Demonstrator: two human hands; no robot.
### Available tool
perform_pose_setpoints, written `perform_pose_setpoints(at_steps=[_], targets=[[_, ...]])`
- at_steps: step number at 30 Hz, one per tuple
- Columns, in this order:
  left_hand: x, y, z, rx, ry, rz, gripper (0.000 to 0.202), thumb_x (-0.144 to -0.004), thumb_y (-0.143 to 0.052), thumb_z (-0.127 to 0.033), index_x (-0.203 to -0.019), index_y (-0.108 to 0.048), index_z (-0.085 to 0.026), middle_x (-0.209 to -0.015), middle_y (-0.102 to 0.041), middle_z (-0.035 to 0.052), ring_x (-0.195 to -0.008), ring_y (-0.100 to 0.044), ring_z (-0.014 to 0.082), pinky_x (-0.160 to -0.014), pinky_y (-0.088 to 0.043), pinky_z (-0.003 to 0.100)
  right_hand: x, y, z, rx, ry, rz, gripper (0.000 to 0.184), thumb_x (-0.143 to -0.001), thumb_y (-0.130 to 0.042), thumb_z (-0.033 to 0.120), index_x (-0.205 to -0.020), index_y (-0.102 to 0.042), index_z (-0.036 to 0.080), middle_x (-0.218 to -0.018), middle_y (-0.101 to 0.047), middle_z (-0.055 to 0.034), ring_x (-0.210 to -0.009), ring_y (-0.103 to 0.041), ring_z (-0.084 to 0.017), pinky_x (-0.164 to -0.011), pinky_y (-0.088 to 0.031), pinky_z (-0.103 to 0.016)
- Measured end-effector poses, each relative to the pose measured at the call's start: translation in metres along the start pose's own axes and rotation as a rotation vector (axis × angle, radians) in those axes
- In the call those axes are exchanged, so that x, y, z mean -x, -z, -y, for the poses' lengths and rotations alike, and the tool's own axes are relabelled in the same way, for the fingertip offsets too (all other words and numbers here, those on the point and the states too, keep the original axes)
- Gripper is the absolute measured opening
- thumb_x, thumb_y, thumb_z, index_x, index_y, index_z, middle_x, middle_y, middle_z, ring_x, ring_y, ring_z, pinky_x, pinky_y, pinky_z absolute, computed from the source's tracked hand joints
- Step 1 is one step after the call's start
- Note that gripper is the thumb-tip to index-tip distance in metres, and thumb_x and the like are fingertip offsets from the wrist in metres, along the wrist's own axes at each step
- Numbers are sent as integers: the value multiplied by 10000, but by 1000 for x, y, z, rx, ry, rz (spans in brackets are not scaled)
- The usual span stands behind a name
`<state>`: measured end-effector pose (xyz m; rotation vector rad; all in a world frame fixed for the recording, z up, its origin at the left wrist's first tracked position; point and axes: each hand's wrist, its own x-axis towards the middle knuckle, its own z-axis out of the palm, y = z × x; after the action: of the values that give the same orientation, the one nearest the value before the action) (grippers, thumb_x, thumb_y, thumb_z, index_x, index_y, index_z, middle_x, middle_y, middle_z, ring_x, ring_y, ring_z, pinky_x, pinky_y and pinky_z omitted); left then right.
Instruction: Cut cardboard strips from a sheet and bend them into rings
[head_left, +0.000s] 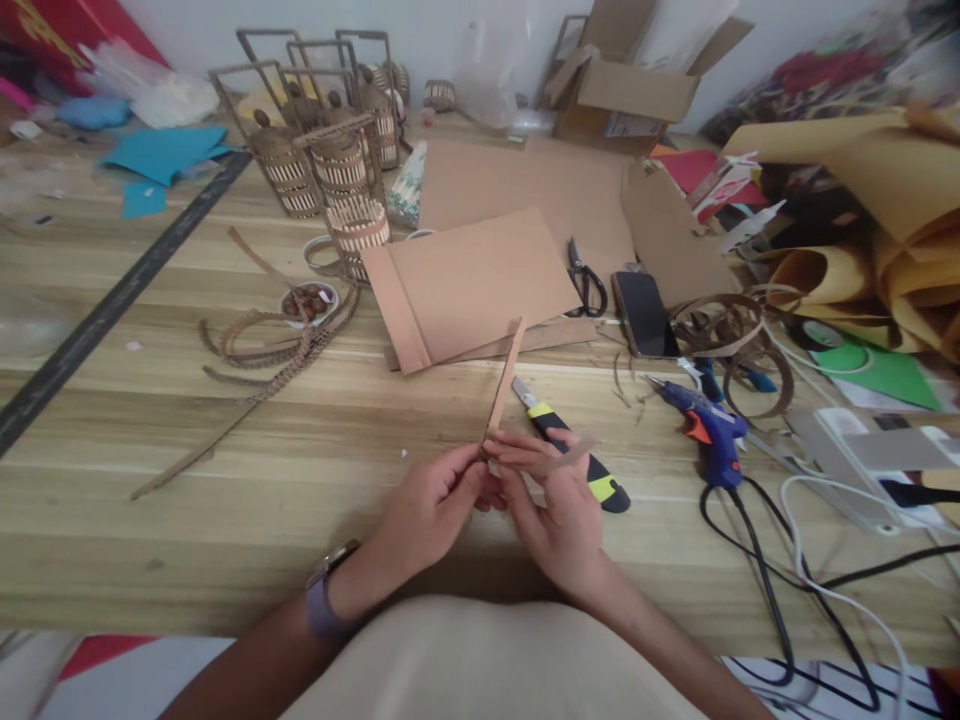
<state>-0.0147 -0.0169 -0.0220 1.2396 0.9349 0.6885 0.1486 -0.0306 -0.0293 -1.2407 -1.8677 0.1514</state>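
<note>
A thin cardboard strip [505,385] rises from between my two hands, held just above the table's front part. My left hand [439,498] pinches its lower end between thumb and fingers. My right hand [553,500] is closed on the strip beside the left one, and another thin piece of it sticks out past the fingers. The fingertips meet, so the part between them is hidden. A utility knife [551,425] with a yellow and black handle lies under and behind my right hand, blade out.
Cardboard sheets [472,290], scissors [585,280] and a phone [645,314] lie ahead. A blue glue gun [709,430] with cords is at right. Left are braided strips [277,375], a bowl of brown beads [309,303] and several stick-sided lanterns [341,170]. An opened box [634,95] stands behind.
</note>
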Motion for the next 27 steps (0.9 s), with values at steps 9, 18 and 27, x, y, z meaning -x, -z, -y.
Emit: perform_pose_setpoints(at_steps=[9, 18, 27], targets=[[0, -1, 1, 104, 24, 38, 388, -988, -517, -427, -1208, -665, -143, -929, -761, 80, -831, -720, 183, -796, -574, 311, -2, 4, 1, -64, -95, -42, 156, -962, -526, 153, -964, -618, 278, -916, -793, 11, -916, -750, -197, -920, -442, -402], [-1, 1, 3, 11, 5, -10, 380, -1002, -479, -424, -1140, -682, -135, -906, -727, 65, -796, -665, 163, -743, -532, 272, 1, 0, -2, 51, 61, 7, 87, -951, -608, 201, -1013, -597, 261, -988, -794, -17, -993, -737, -224, -952, -390, -425], [3, 0, -3, -1, -30, 56, 337, -1009, -466, -348, -1138, -682, -124, -896, -765, 79, -825, -724, 172, -767, -566, 276, 2, 5, 0, 37, -62, -5, 119, -982, -521, 219, -974, -628, 271, -935, -792, 10, -927, -739, -203, -930, -432, -415]])
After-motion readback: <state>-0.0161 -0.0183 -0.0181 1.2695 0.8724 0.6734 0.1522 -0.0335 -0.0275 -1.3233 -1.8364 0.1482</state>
